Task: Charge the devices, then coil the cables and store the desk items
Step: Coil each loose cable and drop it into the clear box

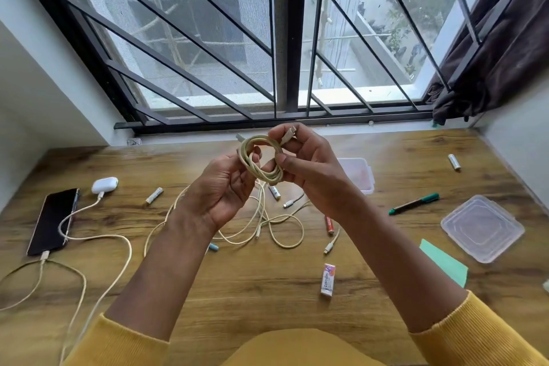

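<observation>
Above the wooden desk (208, 291) I hold a cream cable wound into a small coil (258, 157). My left hand (221, 190) grips the coil's left side. My right hand (303, 157) pinches the right side, with one plug end sticking up between its fingers. A black phone (53, 220) lies at the left with a cable plugged into its near end. A white earbuds case (104, 185) beside it also has a cable attached. More loose cream cables (282, 226) lie tangled under my hands.
Several batteries (154, 195) lie scattered, one at the far right (454, 161). A green marker (414, 203), an eraser (328, 280), a green sticky pad (444, 261), a clear lid (482, 227) and a clear box (361, 174) lie on the right. The barred window stands behind the desk.
</observation>
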Motion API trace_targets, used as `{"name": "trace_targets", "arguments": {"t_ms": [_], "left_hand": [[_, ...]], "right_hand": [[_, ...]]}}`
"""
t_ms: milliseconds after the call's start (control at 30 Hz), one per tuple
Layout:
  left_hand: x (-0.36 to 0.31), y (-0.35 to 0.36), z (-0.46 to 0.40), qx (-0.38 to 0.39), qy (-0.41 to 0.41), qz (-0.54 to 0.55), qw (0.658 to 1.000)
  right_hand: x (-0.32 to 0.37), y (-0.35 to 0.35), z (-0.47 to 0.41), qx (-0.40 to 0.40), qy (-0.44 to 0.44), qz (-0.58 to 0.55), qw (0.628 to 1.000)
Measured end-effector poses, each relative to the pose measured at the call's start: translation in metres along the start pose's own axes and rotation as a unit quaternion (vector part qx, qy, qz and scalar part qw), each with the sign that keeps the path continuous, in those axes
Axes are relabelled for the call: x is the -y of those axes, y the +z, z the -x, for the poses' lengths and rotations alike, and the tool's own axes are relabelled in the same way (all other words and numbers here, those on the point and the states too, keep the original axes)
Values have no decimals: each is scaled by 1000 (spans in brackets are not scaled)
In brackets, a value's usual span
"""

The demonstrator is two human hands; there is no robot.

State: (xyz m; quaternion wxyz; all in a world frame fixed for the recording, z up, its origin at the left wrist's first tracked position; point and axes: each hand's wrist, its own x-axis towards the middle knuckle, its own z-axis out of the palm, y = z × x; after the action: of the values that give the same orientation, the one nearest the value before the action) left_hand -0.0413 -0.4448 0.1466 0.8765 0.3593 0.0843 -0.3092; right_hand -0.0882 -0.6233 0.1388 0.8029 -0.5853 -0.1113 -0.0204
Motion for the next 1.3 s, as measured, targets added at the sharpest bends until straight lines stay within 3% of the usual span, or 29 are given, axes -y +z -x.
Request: {"name": "trace_targets", "arguments": {"t_ms": [200,433,567,733,833,933,1067,1200,1300], "left_hand": [[-4,0,-1,-10,33,-67,997],[-1,2,1,0,18,-81,997],[-8,7,-3,-83,76,-78,991],[-12,5,1,-137,165,-99,972],[-13,7,7,-104,189,-82,973],[-10,9,15,-62,211,-147,964],[-4,12,18,-27,201,-218,955],[6,8,10,-63,194,-314,927],[8,1,2,-94,232,-380,891]], "right_hand": [[1,3,1,16,-4,-8,1000],[12,13,-8,98,-29,16,995],[11,8,-7,121,-4,24,992],[8,6,-3,10,0,8,1000],[3,7,-1,-78,11,14,997],[0,5,-3,-146,17,25,989],[-3,8,-3,-222,-30,148,963],[-6,15,-2,-256,-82,318,909],[-9,20,0,-243,-95,366,893]]}}
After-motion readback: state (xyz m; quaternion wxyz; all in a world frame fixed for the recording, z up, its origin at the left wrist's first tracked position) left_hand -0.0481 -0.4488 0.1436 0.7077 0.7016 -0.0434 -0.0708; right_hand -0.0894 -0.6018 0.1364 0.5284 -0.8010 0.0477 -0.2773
